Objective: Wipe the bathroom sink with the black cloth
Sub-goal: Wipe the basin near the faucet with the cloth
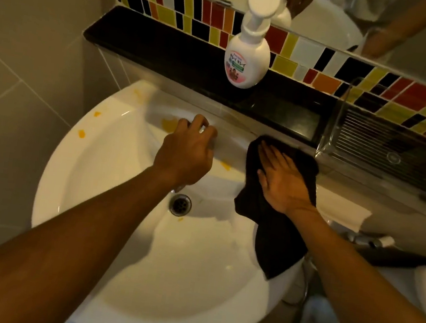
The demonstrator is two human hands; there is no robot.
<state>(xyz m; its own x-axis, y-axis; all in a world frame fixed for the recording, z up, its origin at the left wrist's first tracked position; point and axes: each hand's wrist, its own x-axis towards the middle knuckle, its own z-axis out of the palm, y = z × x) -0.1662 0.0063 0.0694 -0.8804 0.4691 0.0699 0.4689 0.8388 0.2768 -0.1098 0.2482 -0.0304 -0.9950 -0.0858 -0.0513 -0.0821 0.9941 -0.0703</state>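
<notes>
The white bathroom sink fills the middle of the head view, with yellow-orange stains on its left rim and back ledge. A metal drain sits in the basin. The black cloth lies spread over the sink's right rim and hangs into the basin. My right hand presses flat on the cloth's upper part, fingers extended. My left hand is curled over the tap at the back of the sink, which it mostly hides.
A white pump soap bottle stands on the black shelf behind the sink, below coloured tiles and a mirror. A clear plastic rack sits on the shelf at right. A grey tiled wall is at the left.
</notes>
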